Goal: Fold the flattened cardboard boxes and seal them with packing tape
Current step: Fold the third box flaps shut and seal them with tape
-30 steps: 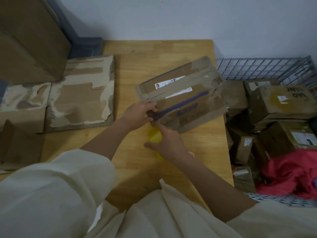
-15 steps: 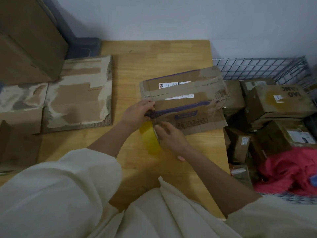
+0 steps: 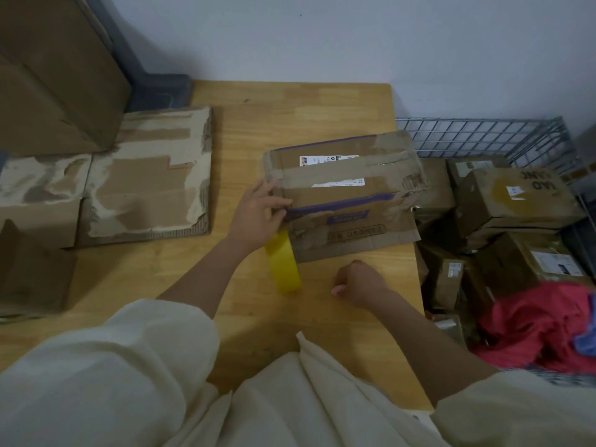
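Head view is showing the wooden table [image 3: 322, 111] carrying a worn cardboard box [image 3: 342, 195] toward three o'clock, its right end overhanging the table edge beside a wire basket [image 3: 483, 137] of parcels. Flattened cardboard [image 3: 148, 175] is lying at nine o'clock. The left hand [image 3: 258, 214] is pressing spread fingers against the box's left end, where yellow tape [image 3: 283, 266] is trailing toward six o'clock. The right hand [image 3: 358, 282], on the tape half a second ago, is now resting curled and empty on open tabletop.
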